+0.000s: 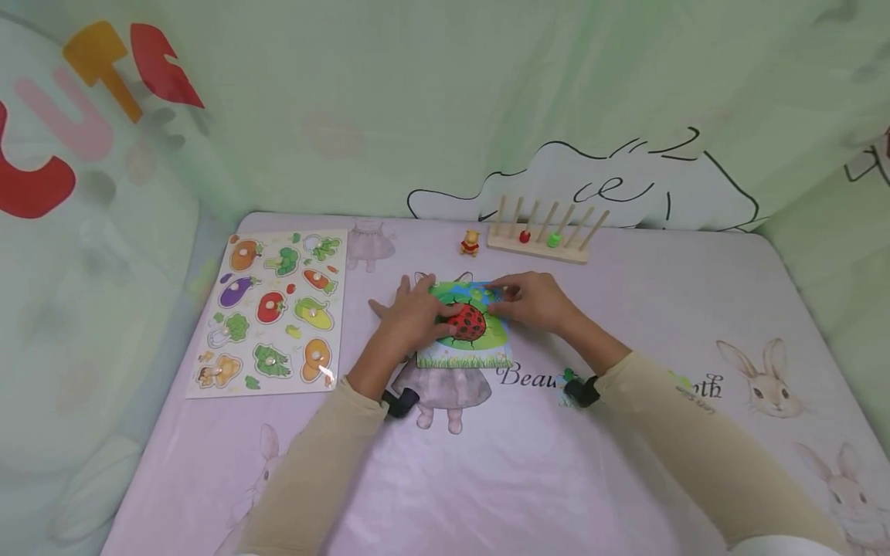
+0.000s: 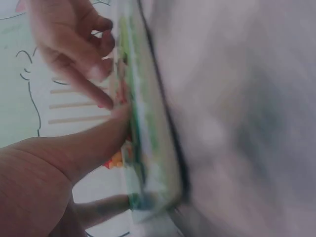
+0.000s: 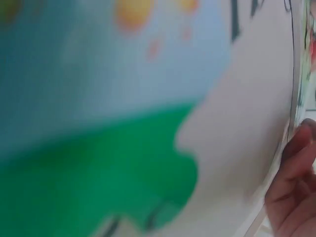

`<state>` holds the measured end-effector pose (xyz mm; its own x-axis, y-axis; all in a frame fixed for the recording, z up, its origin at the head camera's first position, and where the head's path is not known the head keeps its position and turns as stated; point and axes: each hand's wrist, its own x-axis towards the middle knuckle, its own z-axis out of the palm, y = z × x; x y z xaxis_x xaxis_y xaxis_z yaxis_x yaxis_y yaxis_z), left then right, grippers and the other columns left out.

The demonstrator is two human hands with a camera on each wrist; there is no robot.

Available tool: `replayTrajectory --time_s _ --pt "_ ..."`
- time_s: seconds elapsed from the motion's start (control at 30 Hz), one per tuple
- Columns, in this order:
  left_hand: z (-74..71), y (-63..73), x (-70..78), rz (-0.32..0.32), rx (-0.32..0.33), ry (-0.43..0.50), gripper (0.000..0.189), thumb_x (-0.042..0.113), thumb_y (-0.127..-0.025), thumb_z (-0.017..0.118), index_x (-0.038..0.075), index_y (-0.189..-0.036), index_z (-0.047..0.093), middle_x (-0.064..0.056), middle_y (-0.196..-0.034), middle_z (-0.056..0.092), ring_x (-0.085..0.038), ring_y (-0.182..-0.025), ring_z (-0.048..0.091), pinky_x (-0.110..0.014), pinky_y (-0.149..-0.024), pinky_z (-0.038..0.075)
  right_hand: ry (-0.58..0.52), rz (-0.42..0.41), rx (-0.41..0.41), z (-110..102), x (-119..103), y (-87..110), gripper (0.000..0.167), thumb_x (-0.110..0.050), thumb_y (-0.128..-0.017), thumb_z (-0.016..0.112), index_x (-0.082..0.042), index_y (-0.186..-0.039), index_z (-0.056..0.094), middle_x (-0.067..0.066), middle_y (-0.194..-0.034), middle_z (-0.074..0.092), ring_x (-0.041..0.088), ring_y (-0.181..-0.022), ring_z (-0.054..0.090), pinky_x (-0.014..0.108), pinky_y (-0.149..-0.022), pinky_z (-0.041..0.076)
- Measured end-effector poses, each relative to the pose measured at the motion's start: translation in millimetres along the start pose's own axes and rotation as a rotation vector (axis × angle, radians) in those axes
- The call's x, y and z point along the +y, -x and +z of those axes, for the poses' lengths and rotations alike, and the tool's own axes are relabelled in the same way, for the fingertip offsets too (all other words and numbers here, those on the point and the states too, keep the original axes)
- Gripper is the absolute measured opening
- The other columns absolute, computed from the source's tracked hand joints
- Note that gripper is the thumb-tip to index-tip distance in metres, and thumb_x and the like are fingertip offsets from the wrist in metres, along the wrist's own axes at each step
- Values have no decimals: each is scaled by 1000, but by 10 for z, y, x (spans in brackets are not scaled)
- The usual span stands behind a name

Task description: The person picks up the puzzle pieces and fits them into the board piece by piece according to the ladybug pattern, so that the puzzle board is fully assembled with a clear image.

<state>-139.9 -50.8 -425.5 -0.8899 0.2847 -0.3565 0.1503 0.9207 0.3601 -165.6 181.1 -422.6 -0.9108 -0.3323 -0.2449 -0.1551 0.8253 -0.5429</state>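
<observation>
A ladybug jigsaw puzzle point(image 1: 462, 361) lies in its flat board, with a red spotted ladybug on a green leaf and grass along the near edge. My left hand point(image 1: 412, 315) rests at the board's left side, fingers spread and thumb over the ladybug. At the upper right corner, my right hand point(image 1: 535, 300) has its thumb and index finger on either side of a bluish puzzle piece point(image 1: 497, 295), other fingers curled. Seen edge-on in the left wrist view, the board point(image 2: 148, 113) has the left thumb pressed on its face. Close to the right wrist camera is a blurred blue-and-green puzzle piece point(image 3: 113, 143).
A loose puzzle piece point(image 1: 565, 392) shows partly behind the right wrist, another point(image 1: 681, 378) beside the right sleeve. At left lies a vegetable knob board point(image 1: 281, 328). A bear figurine point(image 1: 470, 243) and a wooden peg rack point(image 1: 538, 247) with red and green beads stand behind the puzzle.
</observation>
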Motion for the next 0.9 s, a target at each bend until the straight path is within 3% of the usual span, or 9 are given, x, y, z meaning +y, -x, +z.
replayTrajectory --time_s 0.17,0.37,0.57,0.9 --pt "16 -12 68 -28 -16 50 50 49 -93 71 48 -141 56 -6 -173 15 -52 -156 -3 -92 -100 6 86 -33 -70 -21 90 -3 58 -33 -90 79 -19 -143 61 5 -85 59 19 -77 49 31 -68 38" --pt "61 -45 238 -90 24 81 49 53 -97 63 49 -144 52 -15 -171 16 -59 -152 -1 -93 -100 6 82 -34 -94 -26 107 -31 61 -33 -87 82 -18 -142 60 5 -87 57 19 -81 49 32 -71 38" --pt "107 -73 334 -152 48 68 46 50 -96 65 50 -141 54 -15 -170 18 -59 -153 2 -92 -101 12 85 -11 -101 -38 79 -47 61 -33 -86 83 -20 -141 60 5 -85 58 19 -81 49 31 -71 38" --pt "124 -93 340 -151 50 69 47 48 -96 66 50 -142 53 -16 -170 16 -60 -152 1 -91 -100 14 63 12 -131 -66 81 -59 62 -33 -86 83 -21 -142 59 5 -86 58 19 -80 49 31 -70 38"
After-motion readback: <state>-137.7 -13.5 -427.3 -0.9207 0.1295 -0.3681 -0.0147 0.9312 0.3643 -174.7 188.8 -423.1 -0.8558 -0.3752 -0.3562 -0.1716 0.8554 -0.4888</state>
